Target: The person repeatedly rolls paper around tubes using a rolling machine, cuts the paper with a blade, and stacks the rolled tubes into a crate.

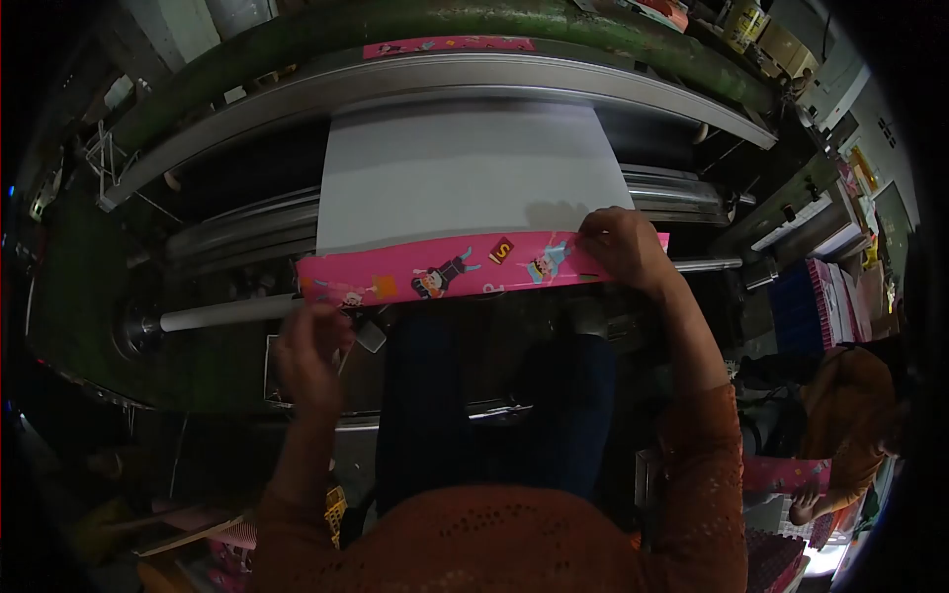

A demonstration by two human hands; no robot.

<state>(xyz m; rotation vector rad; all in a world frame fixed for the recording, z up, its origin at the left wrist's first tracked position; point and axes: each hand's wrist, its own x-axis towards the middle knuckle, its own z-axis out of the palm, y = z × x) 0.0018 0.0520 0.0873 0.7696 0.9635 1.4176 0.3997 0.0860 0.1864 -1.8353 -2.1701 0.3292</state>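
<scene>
A wide white sheet (465,173) comes down from the machine over the rollers. Along its lower edge lies a pink printed strip (514,259) with cartoon figures, wrapped around the front bar. My right hand (628,247) is at the strip's right end, its fingers pinched together on the pink material. Just below the strip's left end is my left hand (316,346), with its fingers curled and dim; whether they touch the strip is unclear.
A metal rail (445,74) crosses behind the sheet, with a green roller (297,35) beyond. The front bar (232,313) sticks out at left. At lower right a co-worker (845,425) handles a pink printed piece (786,474). Blue and pink stacks (830,301) stand at right.
</scene>
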